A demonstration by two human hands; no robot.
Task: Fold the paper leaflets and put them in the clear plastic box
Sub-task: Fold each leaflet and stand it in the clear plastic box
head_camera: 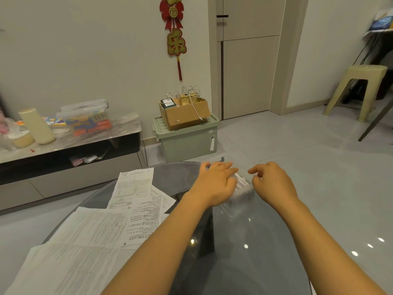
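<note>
Hands over clear plastic box (pixel 241 193) on glass tabletop (pixel 244 252). Left hand (pixel 214 184) flat on top, fingers (pixel 225 167) spread, likely pressing folded paper down. Right hand (pixel 274 184) just beside, fingers loosely curled, holding nothing. Paper leaflets (pixel 102 226) unfolded at left, waiting.

A lived-in home room. A red-and-gold festive hanging ornament (pixel 173 28) decorates the pale wall beside a wooden door (pixel 248 60). Nearby stand a cluttered low marble-topped cabinet (pixel 85 139) and a beige plastic stool (pixel 359 86).
</note>
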